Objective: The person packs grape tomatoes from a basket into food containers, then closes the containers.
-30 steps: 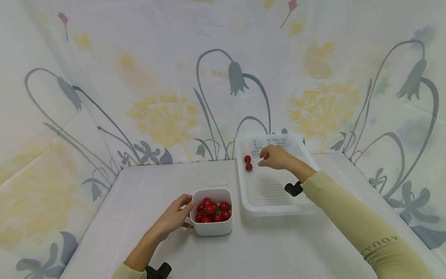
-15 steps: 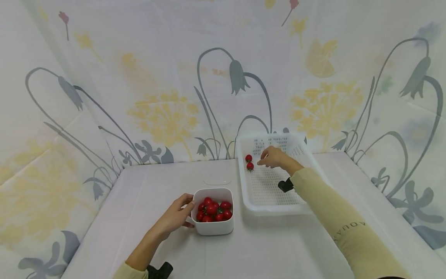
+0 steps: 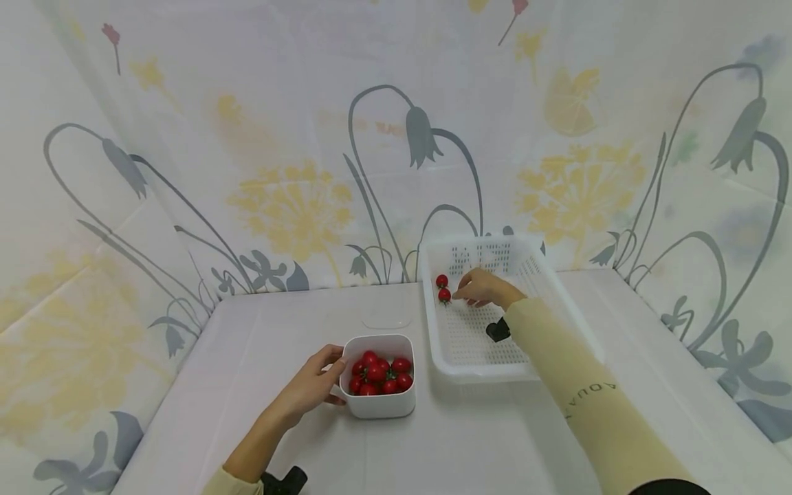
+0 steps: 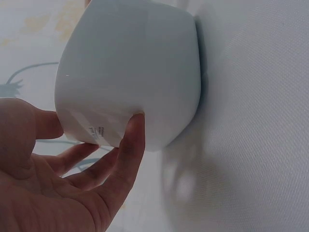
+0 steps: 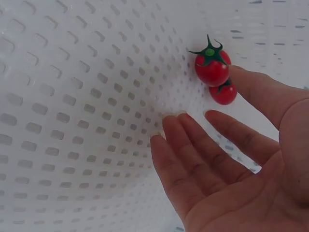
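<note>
In the head view, a white square container (image 3: 382, 407) holds several cherry tomatoes (image 3: 375, 372). My left hand (image 3: 314, 380) holds its left side; the left wrist view shows the thumb at the rim and fingertips (image 4: 137, 118) against the outer wall. My right hand (image 3: 485, 287) reaches down into a white perforated basket (image 3: 437, 354), beside the nearer of two cherry tomatoes (image 3: 444, 295). In the right wrist view its fingers are spread and slightly bent, holding nothing. The thumb tip reaches the edge of that tomato (image 5: 211, 68); whether it touches cannot be told. The farther tomato (image 5: 223, 94) lies just behind.
A clear, flat lid-like outline (image 3: 386, 322) lies on the white tabletop (image 3: 297, 316) behind the container. The basket stands right of the container, close to the flower-printed backdrop (image 3: 297, 137). Its raised walls surround my right hand.
My right hand has moved left and slightly lower in the basket, toward the two tomatoes. The left hand stays on the container, and the tomatoes remain in place.
</note>
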`<action>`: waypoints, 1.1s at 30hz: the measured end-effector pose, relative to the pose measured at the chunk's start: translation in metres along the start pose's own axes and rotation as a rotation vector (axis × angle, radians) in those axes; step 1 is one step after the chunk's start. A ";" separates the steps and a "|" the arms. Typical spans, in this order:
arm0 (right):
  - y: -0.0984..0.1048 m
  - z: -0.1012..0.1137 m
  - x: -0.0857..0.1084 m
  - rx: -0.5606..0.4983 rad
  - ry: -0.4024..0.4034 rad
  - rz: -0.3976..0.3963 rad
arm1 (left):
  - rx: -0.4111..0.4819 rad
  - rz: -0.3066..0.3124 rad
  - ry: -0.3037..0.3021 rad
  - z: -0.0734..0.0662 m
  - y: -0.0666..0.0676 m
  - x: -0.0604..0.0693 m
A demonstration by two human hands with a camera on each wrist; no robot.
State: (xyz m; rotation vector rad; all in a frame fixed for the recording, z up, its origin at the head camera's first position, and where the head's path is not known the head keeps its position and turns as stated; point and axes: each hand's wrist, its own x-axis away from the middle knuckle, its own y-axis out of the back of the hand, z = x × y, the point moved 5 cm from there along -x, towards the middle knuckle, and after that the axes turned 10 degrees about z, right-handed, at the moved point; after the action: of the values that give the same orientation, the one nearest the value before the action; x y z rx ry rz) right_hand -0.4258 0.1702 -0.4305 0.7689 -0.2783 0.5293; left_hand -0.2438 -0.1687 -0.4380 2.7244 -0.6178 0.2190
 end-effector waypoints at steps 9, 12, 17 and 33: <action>-0.006 0.004 -0.003 -0.033 0.004 0.033 | -0.001 0.002 -0.011 0.000 -0.001 0.000; -0.009 0.006 -0.006 -0.032 0.008 0.041 | 0.000 0.002 -0.008 0.000 -0.001 0.001; -0.012 0.013 -0.010 -0.014 0.032 0.035 | -0.003 -0.004 -0.006 0.000 -0.001 0.001; -0.017 0.016 -0.014 -0.059 0.052 0.043 | -0.007 0.000 -0.014 -0.001 -0.001 0.001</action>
State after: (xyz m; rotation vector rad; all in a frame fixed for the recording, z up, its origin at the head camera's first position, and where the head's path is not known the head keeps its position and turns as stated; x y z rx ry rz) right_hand -0.4284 0.1437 -0.4356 0.6918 -0.2619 0.5785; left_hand -0.2427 -0.1682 -0.4371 2.7218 -0.6216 0.1976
